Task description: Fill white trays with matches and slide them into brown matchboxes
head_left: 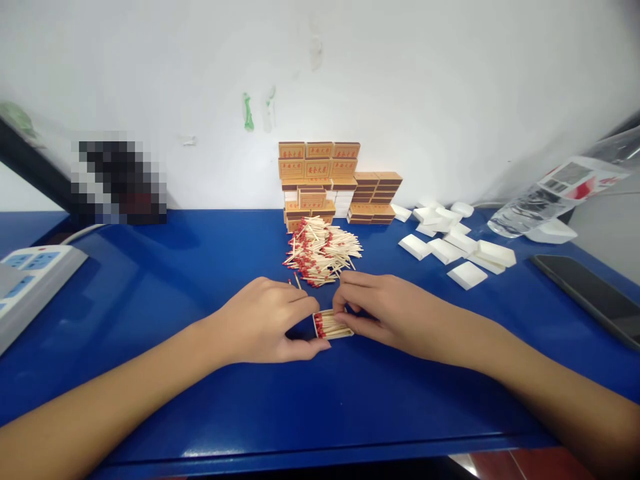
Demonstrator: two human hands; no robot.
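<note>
A small open matchbox tray [332, 325] full of red-tipped matches lies on the blue table [150, 293] between my hands. My left hand [267, 321] curls around the tray's left end, thumb and fingers pinching it. My right hand [385, 308] grips its right end, fingers bent over the top. Just beyond the hands lies a loose pile of matches [323, 250]. Behind that pile, orange matchboxes [320, 177] are stacked against the white wall.
Several empty white inner trays [457, 243] lie scattered to the right. A clear plastic bag [555, 193] and a dark phone [590, 297] sit at the far right. A white power strip [35, 277] is at the left edge. The table's front edge runs below my forearms.
</note>
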